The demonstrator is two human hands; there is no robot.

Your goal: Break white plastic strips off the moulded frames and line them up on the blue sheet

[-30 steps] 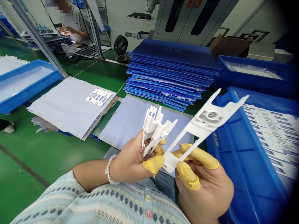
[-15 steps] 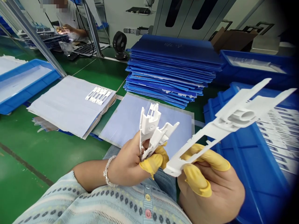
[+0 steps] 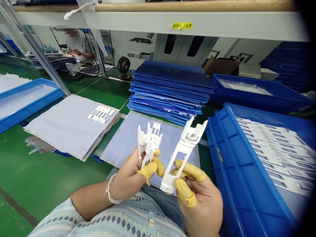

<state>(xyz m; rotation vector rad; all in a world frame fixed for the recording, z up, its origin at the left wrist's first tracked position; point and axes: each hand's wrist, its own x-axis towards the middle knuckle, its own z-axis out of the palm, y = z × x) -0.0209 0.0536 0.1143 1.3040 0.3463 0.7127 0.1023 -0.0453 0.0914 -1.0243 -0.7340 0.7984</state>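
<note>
My left hand (image 3: 130, 179) is closed around a couple of white plastic frame parts (image 3: 149, 141), which stand up from between the thumb and fingers. Pinched in my right hand (image 3: 199, 194) is another long white plastic frame (image 3: 182, 148), tilted upward, with a rectangular opening and two prongs at its top. Yellow finger cots cover several fingertips on both hands. Both hands are above my lap, in front of a pale film-covered sheet (image 3: 123, 141). More white frames (image 3: 101, 113) lie side by side on a paper-topped stack (image 3: 61, 128) to the left.
A blue bin (image 3: 222, 164) on the right holds rows of white frames (image 3: 278, 148). Behind the sheet rises a stack of blue boards (image 3: 170, 85), with a small black fan (image 3: 123, 67) beside it. A shelf (image 3: 148, 19) crosses overhead. One person (image 3: 76, 46) works far left.
My right hand with its white frame has moved left, closer to my left hand and farther from the camera. The view has tilted up, bringing the overhead shelf in.
</note>
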